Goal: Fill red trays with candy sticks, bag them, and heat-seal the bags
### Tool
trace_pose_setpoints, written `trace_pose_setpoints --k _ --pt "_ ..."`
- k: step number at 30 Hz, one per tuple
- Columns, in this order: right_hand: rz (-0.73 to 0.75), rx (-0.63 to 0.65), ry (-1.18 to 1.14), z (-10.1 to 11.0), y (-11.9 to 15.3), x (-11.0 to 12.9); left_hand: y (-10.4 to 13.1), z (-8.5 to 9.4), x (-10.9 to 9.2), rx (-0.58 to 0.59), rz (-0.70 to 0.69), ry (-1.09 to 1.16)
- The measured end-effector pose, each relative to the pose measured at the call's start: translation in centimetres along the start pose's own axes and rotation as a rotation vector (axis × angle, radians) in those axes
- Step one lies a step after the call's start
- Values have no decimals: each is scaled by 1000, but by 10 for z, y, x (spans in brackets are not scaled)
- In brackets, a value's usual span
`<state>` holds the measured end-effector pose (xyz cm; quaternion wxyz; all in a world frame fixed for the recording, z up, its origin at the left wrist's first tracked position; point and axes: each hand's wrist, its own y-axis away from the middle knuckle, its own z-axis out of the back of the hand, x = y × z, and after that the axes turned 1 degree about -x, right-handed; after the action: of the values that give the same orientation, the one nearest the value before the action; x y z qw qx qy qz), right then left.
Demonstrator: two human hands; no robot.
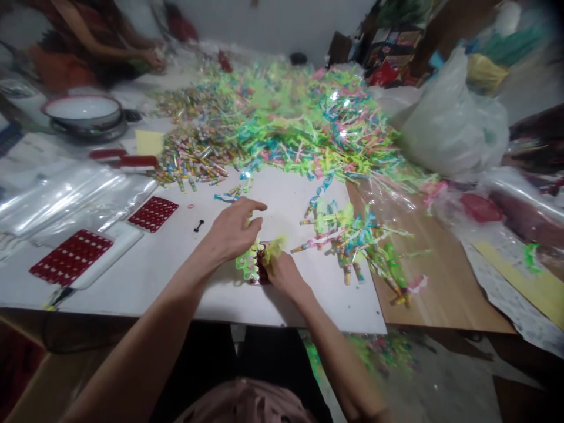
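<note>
My left hand (238, 229) is above the white board, its index finger stretched out and its thumb apart. A bit of yellow-green shows behind its fingers; whether it touches them I cannot tell. Just below and right of it is a dark red patterned card (263, 273), with yellow-green plastic pieces (247, 264) along its left side. My right hand (285, 276) is closed at the card's right side, with a crumpled yellow-green plastic piece (276, 245) sticking up from its fingers. The right fingertips are partly hidden and blurred.
A large heap of bright plastic strips (299, 129) fills the back; a smaller pile (352, 229) lies right. Red patterned cards (73, 255), clear plastic sheets (79, 194) and a bowl (83, 111) are left. A white bag (458, 123) stands right. Another person's arm (92, 35) is back left.
</note>
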<state>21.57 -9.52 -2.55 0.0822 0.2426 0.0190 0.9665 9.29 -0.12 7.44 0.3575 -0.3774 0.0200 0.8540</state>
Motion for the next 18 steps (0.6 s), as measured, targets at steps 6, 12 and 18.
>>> trace_pose_setpoints --k 6,12,18 --pt "-32 58 114 -4 -5 13 4 -6 7 20 -115 14" --pt "109 -69 47 -9 7 -16 4 -7 2 49 -86 14" --pt "-17 60 148 -12 -1 17 4 -8 -6 69 -50 -7"
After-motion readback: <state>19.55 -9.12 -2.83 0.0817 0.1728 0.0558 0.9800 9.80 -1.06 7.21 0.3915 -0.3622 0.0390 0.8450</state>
